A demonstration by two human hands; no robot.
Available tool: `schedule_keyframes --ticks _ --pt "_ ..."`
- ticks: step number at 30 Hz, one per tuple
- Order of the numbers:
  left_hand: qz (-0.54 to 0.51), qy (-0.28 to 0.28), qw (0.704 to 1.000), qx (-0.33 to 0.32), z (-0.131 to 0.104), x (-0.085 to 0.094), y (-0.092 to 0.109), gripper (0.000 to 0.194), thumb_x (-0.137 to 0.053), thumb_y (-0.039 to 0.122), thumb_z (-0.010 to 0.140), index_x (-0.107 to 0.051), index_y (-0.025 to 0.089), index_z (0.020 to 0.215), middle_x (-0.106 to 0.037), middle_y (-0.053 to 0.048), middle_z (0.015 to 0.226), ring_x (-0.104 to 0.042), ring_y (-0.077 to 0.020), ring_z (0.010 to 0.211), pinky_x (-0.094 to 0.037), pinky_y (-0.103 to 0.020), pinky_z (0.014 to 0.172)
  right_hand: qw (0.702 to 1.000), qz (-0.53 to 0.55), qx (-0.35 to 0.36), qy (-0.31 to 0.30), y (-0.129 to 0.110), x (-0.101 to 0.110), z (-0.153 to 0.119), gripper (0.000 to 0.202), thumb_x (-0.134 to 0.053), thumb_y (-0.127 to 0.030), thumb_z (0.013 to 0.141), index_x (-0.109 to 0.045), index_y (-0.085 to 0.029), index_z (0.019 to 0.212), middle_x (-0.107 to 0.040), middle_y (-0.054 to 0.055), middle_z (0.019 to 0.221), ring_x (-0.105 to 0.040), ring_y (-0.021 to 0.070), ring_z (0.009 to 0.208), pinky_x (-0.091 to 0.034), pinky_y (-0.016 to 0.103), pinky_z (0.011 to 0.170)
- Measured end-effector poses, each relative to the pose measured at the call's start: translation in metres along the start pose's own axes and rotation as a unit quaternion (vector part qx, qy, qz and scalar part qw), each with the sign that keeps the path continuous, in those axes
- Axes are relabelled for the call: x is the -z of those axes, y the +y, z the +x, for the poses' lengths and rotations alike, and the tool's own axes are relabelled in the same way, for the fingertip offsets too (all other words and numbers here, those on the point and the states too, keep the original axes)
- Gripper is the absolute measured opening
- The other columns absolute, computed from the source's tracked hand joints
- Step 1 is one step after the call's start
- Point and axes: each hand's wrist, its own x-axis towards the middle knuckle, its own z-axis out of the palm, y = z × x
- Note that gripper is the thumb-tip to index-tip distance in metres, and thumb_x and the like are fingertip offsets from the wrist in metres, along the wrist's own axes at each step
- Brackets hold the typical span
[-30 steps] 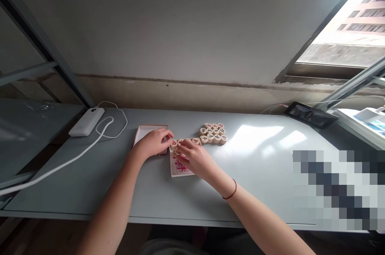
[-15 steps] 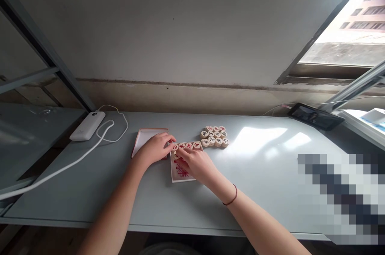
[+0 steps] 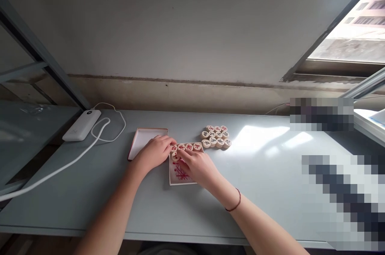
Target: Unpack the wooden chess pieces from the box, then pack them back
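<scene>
A shallow white box (image 3: 184, 183) holds a row of round wooden pieces with red characters (image 3: 189, 147) along its far side. One more red-marked piece (image 3: 175, 156) lies below the row's left end, under the fingertips of my right hand (image 3: 197, 164), whose thumb and fingers are bent close together over the box. Red lines show on the box floor. My left hand (image 3: 156, 150) rests at the box's far left corner, fingers together, touching the edge beside the row. Behind it lies the box lid (image 3: 140, 138). Stacked pieces (image 3: 215, 136) with black and red characters stand to the right.
A white power bank (image 3: 81, 126) with a white cable (image 3: 69, 163) lies on the left of the grey table (image 3: 150, 211). Metal frame posts rise at both sides. A wall runs along the back, and blurred patches cover things on the right.
The view has shifted slightly. My right fingers have drawn back a little from the piece below the row, so more of its face shows. My left hand stays at the box corner.
</scene>
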Motion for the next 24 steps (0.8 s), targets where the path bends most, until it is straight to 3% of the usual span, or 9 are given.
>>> schedule_keyframes --ticks 6,10,13,17,20,24 --pt "-0.003 -0.002 1.000 0.001 -0.001 0.000 0.001 0.034 -0.031 0.019 0.091 -0.063 0.023 0.102 -0.067 -0.004 0.104 -0.058 -0.0205 0.097 -0.046 -0.033 0.086 1.000 0.020 -0.002 0.012 -0.001 0.001 -0.001 0.010 -0.051 -0.018 0.088 -0.058 -0.019 0.095 -0.068 0.005 0.078 -0.060 0.0152 0.061 -0.023 0.025 0.048" --pt "-0.006 -0.016 1.000 0.009 -0.002 0.003 0.004 0.034 -0.030 0.020 0.092 -0.062 0.023 0.104 -0.066 -0.004 0.107 -0.058 -0.0209 0.100 -0.046 -0.034 0.087 0.995 0.081 -0.016 0.048 0.005 0.012 -0.001 0.012 -0.051 -0.021 0.088 -0.059 -0.021 0.096 -0.069 0.004 0.084 -0.060 0.0141 0.063 -0.029 0.023 0.049" --pt "-0.001 -0.026 1.000 0.009 -0.002 0.004 0.005 0.035 -0.029 0.020 0.093 -0.062 0.022 0.105 -0.065 -0.004 0.109 -0.059 -0.0209 0.100 -0.046 -0.034 0.088 0.985 0.111 -0.089 0.100 0.023 0.025 0.000 0.017 -0.046 -0.027 0.091 -0.061 -0.020 0.095 -0.068 0.005 0.090 -0.059 0.0123 0.059 -0.036 0.023 0.052" --pt "-0.010 -0.023 1.000 0.009 -0.003 0.003 0.003 0.035 -0.030 0.021 0.093 -0.062 0.023 0.106 -0.066 -0.004 0.110 -0.060 -0.0203 0.101 -0.047 -0.034 0.088 0.956 0.075 -0.242 0.144 0.061 0.034 0.007 0.023 -0.045 -0.032 0.091 -0.062 -0.020 0.099 -0.067 0.008 0.103 -0.061 0.0146 0.065 -0.042 0.026 0.059" --pt "-0.010 -0.021 1.000 0.011 -0.003 0.002 0.002 0.034 -0.032 0.022 0.093 -0.062 0.024 0.107 -0.066 -0.004 0.110 -0.061 -0.0202 0.100 -0.048 -0.033 0.087 0.941 0.032 -0.322 0.101 0.085 0.036 0.021 0.030 -0.046 -0.036 0.089 -0.062 -0.020 0.109 -0.066 0.010 0.111 -0.063 0.0191 0.077 -0.042 0.027 0.062" --pt "-0.008 -0.025 0.999 0.019 -0.003 0.002 0.003 0.034 -0.032 0.022 0.093 -0.062 0.023 0.108 -0.065 -0.004 0.112 -0.061 -0.0206 0.100 -0.048 -0.033 0.088 0.930 -0.019 -0.366 -0.020 0.101 0.038 0.044 0.034 -0.051 -0.035 0.084 -0.065 -0.018 0.110 -0.069 0.011 0.100 -0.064 0.0244 0.085 -0.039 0.027 0.059"
